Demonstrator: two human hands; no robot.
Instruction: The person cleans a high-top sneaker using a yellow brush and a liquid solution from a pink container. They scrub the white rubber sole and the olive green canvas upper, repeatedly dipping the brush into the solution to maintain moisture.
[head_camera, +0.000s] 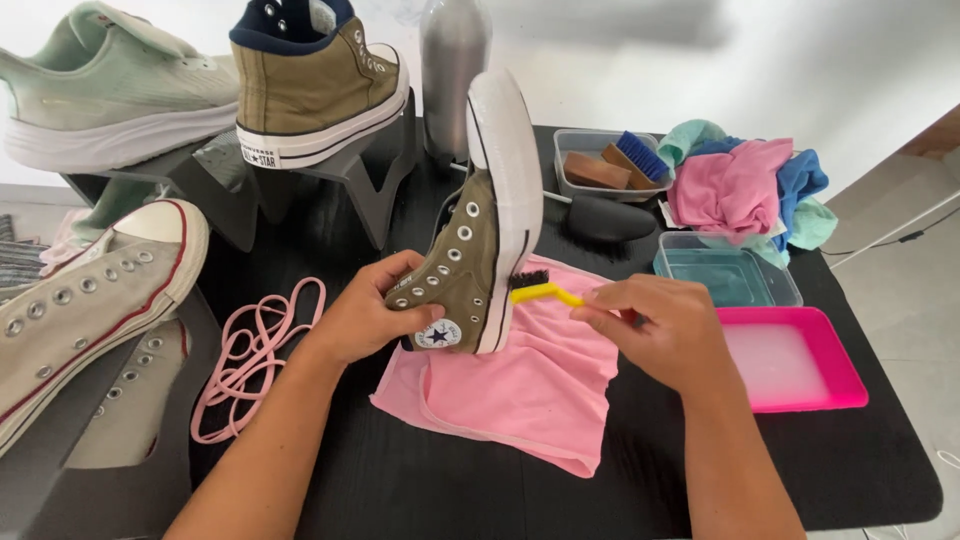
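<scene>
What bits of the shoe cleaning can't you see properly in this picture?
All in the head view:
- Brush bristles: partly behind the olive high-top shoe sole.
- Brush handle end: hidden inside the right hand.
- Shoe's far side: turned away; left hand covers the ankle.
- Cream shoe: cut off by the left edge.
- Silver bottle: top cut off, blurred.

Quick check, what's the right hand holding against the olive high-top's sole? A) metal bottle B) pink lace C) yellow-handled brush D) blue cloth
C: the right hand grips a yellow-handled brush, its dark bristles at the white sole edge of the olive high-top, which the left hand steadies.
</scene>
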